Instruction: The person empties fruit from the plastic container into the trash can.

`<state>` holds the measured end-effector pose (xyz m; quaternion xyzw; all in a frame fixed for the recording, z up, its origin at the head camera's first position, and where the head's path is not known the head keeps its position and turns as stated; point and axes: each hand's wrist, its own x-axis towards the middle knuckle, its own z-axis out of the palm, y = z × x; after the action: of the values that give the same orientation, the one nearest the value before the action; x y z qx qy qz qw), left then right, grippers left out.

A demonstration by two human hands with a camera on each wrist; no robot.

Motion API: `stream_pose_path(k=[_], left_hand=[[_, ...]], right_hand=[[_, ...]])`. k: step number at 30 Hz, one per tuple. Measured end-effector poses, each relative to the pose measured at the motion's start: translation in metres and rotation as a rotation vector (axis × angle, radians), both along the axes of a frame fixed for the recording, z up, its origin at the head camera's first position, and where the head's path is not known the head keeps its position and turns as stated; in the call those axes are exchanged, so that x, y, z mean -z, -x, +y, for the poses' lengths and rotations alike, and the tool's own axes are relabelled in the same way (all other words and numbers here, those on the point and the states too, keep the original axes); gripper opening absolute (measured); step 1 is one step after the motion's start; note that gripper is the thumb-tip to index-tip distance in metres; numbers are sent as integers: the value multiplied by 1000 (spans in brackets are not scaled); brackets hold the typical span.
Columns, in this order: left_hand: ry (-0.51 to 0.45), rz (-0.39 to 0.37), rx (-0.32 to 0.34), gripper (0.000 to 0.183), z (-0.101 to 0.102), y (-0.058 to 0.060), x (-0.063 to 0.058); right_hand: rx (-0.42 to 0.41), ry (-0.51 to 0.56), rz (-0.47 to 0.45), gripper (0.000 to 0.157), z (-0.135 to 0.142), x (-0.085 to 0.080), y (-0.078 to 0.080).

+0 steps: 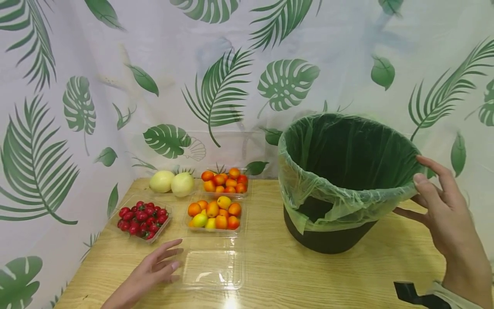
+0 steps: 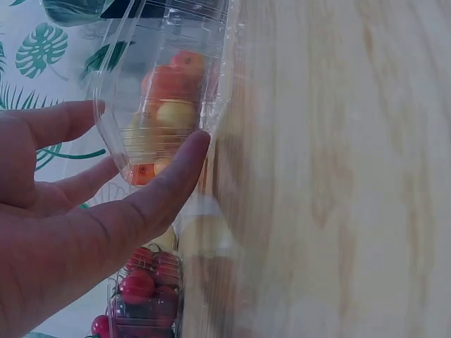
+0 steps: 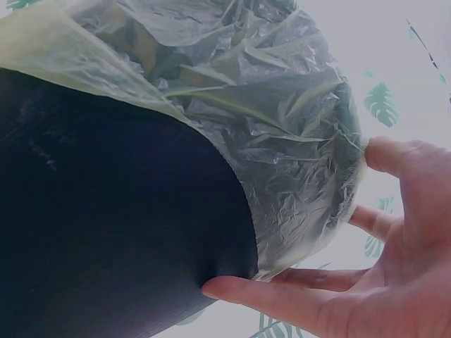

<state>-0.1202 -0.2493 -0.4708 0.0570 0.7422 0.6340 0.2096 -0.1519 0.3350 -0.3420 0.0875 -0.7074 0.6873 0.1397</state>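
My right hand (image 1: 447,210) is at the right side of a black bin (image 1: 324,240) lined with a thin green plastic bag (image 1: 347,206). Its spread fingers touch the rim and the outer side of the bin (image 3: 127,204); the bag is folded down over that rim. On the left, my other hand (image 1: 154,268) is beside a clear plastic container (image 1: 212,268), with nothing in it. Seen from the left wrist, thumb and fingers lie apart on either side of the container's edge (image 2: 106,127), fairly straight; contact is hard to tell.
A clear box of red cherry tomatoes (image 1: 143,219) stands at the left. Two clear boxes of orange and yellow small fruits (image 1: 216,214) (image 1: 224,182) stand behind the container. Two pale round fruits (image 1: 171,183) lie at the back. A leaf-patterned curtain (image 1: 216,86) borders the wooden table (image 1: 266,270).
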Motion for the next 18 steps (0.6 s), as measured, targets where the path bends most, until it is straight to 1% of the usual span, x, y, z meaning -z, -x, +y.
stream_pose_path(k=[4,7,9,12,15,18], left_hand=[[1,-5,-4,61,-3,-1,-1],[17,23,-18,59,-7,0,-5],[48,42,-51,58,-11,0,-9],[101,50,-96,59,-18,0,-16],[157,44,-125,60,-28,-2,-23],[206,71,-159,58,-37,-3,-29]], right_hand=[[3,-12,-8,52,1,1,1],[8,-20,-12,52,2,2,0],[14,-26,-15,52,2,3,0],[18,-27,-16,53,2,4,-1],[23,-33,-19,53,2,4,-1],[30,-43,-26,52,0,2,0]])
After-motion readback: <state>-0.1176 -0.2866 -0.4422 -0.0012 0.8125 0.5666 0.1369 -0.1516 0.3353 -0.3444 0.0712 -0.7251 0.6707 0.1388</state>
